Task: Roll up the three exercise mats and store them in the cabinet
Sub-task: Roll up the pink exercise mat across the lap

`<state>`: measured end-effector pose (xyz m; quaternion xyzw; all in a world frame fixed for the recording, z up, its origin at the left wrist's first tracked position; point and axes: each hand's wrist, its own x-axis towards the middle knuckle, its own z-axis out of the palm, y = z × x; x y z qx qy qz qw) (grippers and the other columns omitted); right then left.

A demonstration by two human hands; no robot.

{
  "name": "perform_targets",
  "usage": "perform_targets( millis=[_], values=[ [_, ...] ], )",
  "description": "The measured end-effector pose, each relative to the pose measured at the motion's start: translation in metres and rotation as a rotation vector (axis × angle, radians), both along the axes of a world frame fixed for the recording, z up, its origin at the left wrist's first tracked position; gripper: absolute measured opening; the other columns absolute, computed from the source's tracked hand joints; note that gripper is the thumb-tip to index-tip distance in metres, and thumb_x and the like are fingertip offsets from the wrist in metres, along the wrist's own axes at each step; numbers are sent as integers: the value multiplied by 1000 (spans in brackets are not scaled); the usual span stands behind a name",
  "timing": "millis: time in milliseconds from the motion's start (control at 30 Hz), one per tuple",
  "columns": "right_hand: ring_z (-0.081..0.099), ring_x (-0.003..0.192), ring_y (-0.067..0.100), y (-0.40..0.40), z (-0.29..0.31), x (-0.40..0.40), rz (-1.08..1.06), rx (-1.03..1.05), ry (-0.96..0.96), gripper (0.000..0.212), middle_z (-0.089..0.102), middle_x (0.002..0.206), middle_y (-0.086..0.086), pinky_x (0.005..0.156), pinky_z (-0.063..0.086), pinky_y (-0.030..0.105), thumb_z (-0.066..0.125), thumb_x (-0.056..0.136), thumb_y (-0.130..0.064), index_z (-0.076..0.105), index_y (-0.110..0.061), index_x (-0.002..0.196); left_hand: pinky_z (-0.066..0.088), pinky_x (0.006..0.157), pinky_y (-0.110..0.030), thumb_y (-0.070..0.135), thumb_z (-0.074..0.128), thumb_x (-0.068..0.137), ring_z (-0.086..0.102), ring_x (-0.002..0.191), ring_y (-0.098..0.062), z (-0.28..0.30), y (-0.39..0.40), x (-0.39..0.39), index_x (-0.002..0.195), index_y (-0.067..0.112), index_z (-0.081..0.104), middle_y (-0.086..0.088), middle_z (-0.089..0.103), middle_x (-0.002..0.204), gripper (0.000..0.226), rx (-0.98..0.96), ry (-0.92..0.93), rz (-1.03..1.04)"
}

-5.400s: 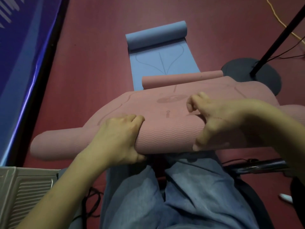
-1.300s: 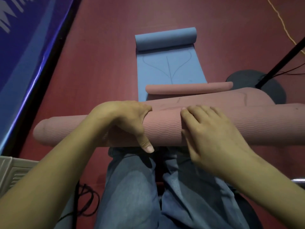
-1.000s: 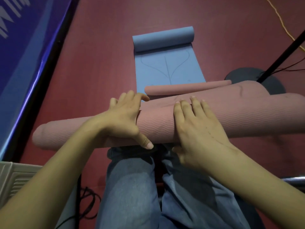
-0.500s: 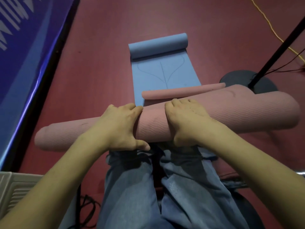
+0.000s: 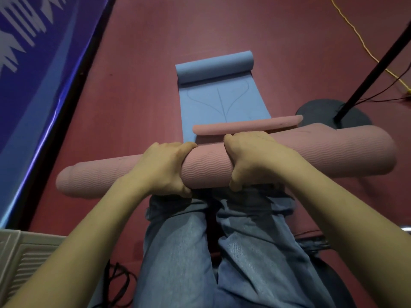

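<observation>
Now we hold the rolled pink mat [image 5: 311,156] across the middle of the frame, lying sideways above our knees in blue jeans [image 5: 200,252]. Our left hand [image 5: 162,170] grips it left of centre, fingers curled over the top and pressed together, thumb tucked under the near side. Our right hand [image 5: 251,158] grips it just beside, right of centre, fingers wrapped over the far side and thumb curled down the near face; a bare band of mat shows between the two hands. The roll is thicker toward the right of the frame and narrower at its left end. Just beyond it, in the upper middle, a thin pink roll [image 5: 246,127] lies across the near end of the blue mat [image 5: 222,101], which is flat on the dark red floor [image 5: 138,85] with its far end curled into a roll. At the right stands a black pole on a round base [image 5: 320,112], with a yellow cable [image 5: 360,47] above it. A white grille [image 5: 24,258] sits at lower left.
</observation>
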<state>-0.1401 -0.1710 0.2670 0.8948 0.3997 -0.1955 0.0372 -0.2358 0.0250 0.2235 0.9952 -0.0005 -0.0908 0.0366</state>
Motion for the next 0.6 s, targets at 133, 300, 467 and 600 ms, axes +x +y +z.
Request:
perform_targets(
  millis=[133,300,467,600],
  values=[
    [54,66,11,2,9,0,-28,-17,54,53,69,88,-5,58,43,30,88,50,-50,68,-21,90,54,80,-39,65,82,35,67,95,-20,13,-1,4,125,42,54,15,71,104,97,-69,55,39],
    [54,72,17,-9,17,-9,47,-54,28,62,63,92,-5,61,42,31,89,52,-55,63,-20,96,57,83,-35,65,83,31,67,94,-14,31,-5,-15,134,46,55,16,70,104,108,-142,119,85],
    [58,84,21,-38,11,-37,62,18,138,69,61,100,-3,67,46,32,86,52,-57,55,-27,106,57,72,-31,64,87,30,64,81,1,46,-17,-42,113,44,65,19,69,85,88,-223,226,52],
    [61,88,12,-45,13,-33,70,-31,377,69,62,97,-13,69,48,24,92,50,-54,54,-36,105,54,72,-29,66,90,34,65,85,1,37,-23,-49,99,40,71,19,71,87,73,-350,386,30]
  ],
)
